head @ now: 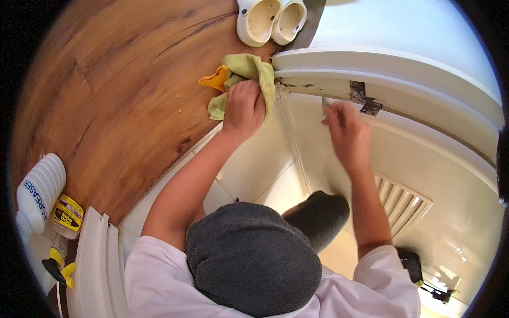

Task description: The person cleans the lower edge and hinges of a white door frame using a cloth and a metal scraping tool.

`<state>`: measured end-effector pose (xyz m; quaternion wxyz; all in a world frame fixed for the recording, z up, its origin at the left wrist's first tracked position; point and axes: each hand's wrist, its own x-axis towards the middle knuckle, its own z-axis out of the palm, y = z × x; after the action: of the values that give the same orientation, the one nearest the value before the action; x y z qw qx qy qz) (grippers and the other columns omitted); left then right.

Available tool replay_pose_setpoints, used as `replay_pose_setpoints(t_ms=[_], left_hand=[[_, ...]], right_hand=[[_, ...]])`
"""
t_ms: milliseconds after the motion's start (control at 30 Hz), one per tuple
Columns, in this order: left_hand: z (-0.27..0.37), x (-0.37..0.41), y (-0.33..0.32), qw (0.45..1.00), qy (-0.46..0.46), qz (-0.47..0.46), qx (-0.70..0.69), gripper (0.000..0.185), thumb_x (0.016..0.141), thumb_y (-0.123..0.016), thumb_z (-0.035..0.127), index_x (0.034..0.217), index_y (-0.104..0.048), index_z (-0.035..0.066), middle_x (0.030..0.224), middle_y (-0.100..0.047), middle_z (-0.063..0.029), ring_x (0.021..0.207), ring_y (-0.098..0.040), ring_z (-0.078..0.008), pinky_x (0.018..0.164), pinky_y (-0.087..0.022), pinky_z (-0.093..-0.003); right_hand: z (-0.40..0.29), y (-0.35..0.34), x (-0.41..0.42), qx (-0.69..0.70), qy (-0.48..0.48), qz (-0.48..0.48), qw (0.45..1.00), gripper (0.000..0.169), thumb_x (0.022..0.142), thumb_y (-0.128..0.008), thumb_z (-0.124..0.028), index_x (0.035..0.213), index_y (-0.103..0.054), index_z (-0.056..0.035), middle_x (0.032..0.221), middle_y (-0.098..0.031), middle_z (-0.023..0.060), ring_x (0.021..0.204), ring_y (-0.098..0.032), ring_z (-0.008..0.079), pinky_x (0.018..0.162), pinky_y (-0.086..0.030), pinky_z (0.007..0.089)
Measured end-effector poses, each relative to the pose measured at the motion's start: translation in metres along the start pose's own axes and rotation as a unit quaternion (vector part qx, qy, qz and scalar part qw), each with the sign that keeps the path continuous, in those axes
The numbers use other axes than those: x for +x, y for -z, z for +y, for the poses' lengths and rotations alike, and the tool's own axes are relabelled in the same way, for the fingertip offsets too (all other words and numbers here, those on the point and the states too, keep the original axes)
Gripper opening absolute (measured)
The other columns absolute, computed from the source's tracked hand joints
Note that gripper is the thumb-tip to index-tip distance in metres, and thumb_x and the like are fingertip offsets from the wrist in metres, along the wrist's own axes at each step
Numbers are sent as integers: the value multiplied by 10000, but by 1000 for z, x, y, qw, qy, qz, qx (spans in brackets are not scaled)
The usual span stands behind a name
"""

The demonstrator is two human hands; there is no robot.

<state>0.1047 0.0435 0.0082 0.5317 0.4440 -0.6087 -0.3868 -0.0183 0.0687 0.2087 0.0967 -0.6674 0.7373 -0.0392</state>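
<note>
My left hand (245, 104) grips a bunched green cloth (248, 65) beside the foot of the white door frame (318, 65). An orange cloth (216, 79) pokes out from its left side. My right hand (346, 129), slightly blurred, pinches a small thin object with a grey tip (325, 102); what it is I cannot tell. That tip lies close to the edge of the white door (429, 159), left of a dark, worn metal hinge (364, 97). Dark marks (302, 85) run along the frame near the hinge.
White clogs (258, 24) stand at the top on the wood-look floor (131, 79). A degreaser bottle (41, 187) and a Goo Gone spray bottle (67, 216) are at left. Below my hands are pale tiles (254, 171); a vent grille (401, 202) sits in the door.
</note>
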Motion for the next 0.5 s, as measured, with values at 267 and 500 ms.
replay_pose_setpoints(t_ms=[267, 500], left_hand=[[34, 10, -43, 995, -92, -21, 16, 139, 750, -579, 67, 882, -560, 27, 859, -575, -124, 836, -537, -313, 763, -404, -405], [32, 36, -101, 963, -11, -147, -225, 196, 799, -465, 60, 930, -589, -17, 948, -593, -186, 916, -555, -352, 796, -445, -383]], right_hand=[[38, -60, -89, 378, -246, 65, 890, 149, 885, -563, -119, 916, -507, 15, 745, -626, 85, 722, -662, 157, 628, -503, 264], [62, -86, -137, 351, -282, 25, 892, 144, 897, -541, -122, 923, -503, 14, 777, -640, 120, 776, -673, 187, 655, -508, 277]])
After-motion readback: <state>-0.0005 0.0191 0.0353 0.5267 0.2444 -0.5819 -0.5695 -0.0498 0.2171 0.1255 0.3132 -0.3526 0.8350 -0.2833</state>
